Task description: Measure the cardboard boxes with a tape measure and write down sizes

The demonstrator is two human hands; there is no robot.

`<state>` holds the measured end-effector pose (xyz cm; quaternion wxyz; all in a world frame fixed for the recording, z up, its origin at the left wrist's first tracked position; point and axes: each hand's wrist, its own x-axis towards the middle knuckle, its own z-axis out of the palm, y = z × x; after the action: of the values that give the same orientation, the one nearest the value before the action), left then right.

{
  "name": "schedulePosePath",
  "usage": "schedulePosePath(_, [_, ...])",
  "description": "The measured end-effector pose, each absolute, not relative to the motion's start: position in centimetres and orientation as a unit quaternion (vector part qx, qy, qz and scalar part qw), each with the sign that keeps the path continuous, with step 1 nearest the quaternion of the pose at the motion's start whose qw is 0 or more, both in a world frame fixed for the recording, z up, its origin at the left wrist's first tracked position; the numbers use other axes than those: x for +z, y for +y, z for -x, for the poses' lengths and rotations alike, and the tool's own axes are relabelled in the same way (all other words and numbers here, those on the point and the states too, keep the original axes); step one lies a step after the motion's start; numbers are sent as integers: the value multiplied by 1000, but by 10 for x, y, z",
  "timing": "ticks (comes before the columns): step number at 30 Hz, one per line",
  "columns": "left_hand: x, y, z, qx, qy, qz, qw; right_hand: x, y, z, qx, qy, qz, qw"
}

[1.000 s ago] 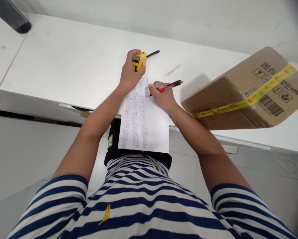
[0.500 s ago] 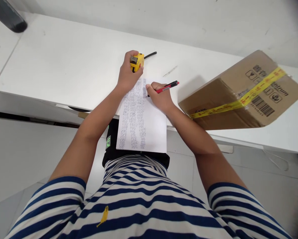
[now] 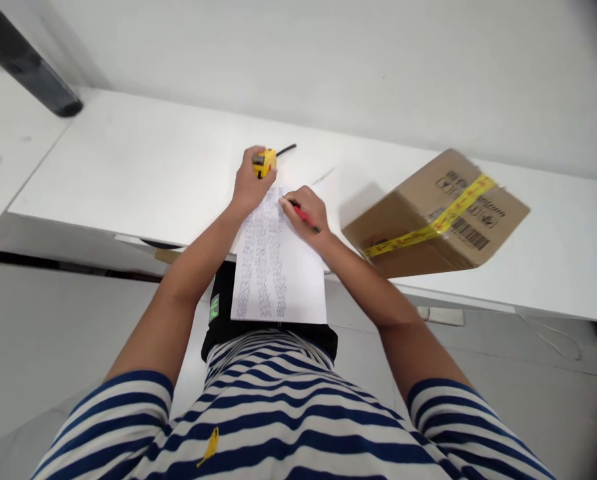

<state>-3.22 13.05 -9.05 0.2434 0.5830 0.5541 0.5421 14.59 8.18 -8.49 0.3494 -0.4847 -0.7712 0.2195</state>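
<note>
My left hand (image 3: 248,187) is closed around a yellow tape measure (image 3: 264,162) at the top of a white sheet of paper (image 3: 298,287). The sheet is covered with columns of blue writing and hangs over the front edge of the white table (image 3: 128,167). My right hand (image 3: 306,215) grips a red pen (image 3: 304,217), its tip near the top of the sheet beside the rightmost column. The two hands are close together, a few centimetres apart.
A cardboard box (image 3: 436,217) with a yellow tape strip stands on the table right of my right hand. A thin pale stick (image 3: 323,176) lies behind the paper. A black cord (image 3: 285,149) trails from the tape measure. A dark bar (image 3: 26,63) crosses the far left corner.
The view has tilted, so everything sits lower in the picture. My right hand has turned the red pen so it lies along the hand instead of sticking out to the right.
</note>
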Motion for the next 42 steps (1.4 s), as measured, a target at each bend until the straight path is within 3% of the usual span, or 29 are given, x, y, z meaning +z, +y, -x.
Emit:
schedulePosePath(8, [-74, 125, 42, 540, 610, -531, 234, -73, 87, -135, 85, -793, 532, 284])
schedulePosePath(16, [-13, 74, 18, 617, 449, -627, 157, -72, 18, -186, -42, -791, 457, 404])
schedulePosePath(20, [32, 30, -19, 585, 322, -713, 215, -57, 3, -214, -117, -751, 497, 419])
schedulePosePath(27, [70, -19, -60, 349, 239, -784, 455, -25, -27, -262, -206, -740, 469, 435])
schedulePosePath(32, [83, -9, -78, 252, 184, -859, 405, -28, -65, -296, -273, -719, 398, 500])
schedulePosePath(35, [95, -12, -86, 259, 229, -865, 362, -41, -78, -315, -289, -646, 471, 526])
schedulePosePath(37, [102, -25, -89, 276, 223, -842, 405, -50, -77, -327, -276, -594, 537, 531])
schedulePosePath(40, [107, -50, -94, 204, 96, -819, 527, -56, -65, -336, -284, -516, 569, 574])
schedulePosePath(42, [104, -60, -96, 176, 50, -830, 528, -52, -58, -336, -289, -480, 557, 613])
